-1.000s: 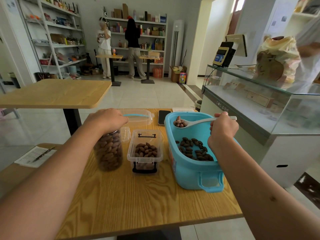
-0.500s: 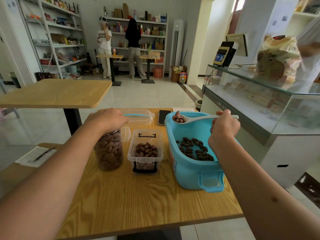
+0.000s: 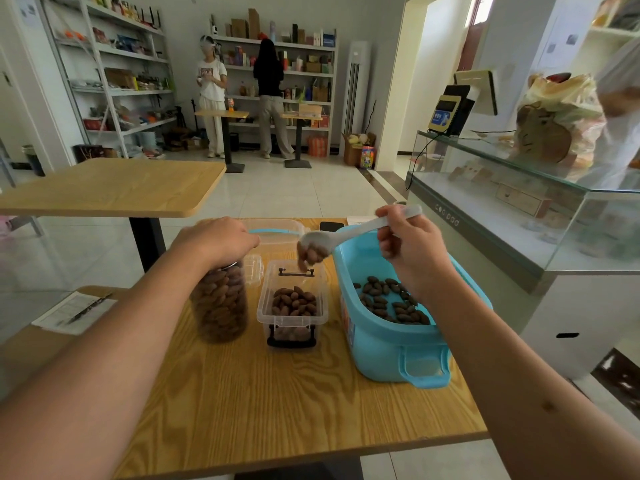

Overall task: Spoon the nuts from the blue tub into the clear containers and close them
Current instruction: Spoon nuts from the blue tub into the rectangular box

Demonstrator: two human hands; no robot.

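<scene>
The wooden bench (image 3: 277, 403) fills the near part of my view, its grain running toward me. On its right side sits the blue tub (image 3: 391, 355), the biggest thing on it, with a thin scatter of dark nuts (image 3: 391, 303) across its bottom and a handle loop on its near end. Left of the tub, near the bench's left edge, stands a tall clear jar (image 3: 220, 303), packed with nuts nearly to the top. My left hand (image 3: 218, 240) is clamped over the mouth of that jar, fingers curled down around it.

Between the jar and the tub sits a small clear box (image 3: 292, 306) with black clips at its near and far ends; it is open and holds a shallow layer of nuts. Just beyond it lies a clear lid (image 3: 273, 230) with a blue strip, flat on the bench, and a smaller clear lid (image 3: 254, 271) rests just behind the jar, beside the box. A dark phone (image 3: 331, 226) lies at the far edge.

My right hand (image 3: 412, 247) is closed around the handle of a white spoon (image 3: 346, 233), holding it above the far end of the small box. The bowl of the spoon is tipped down to the left, and a clump of nuts (image 3: 311, 256) is sliding off it over the box.
</scene>
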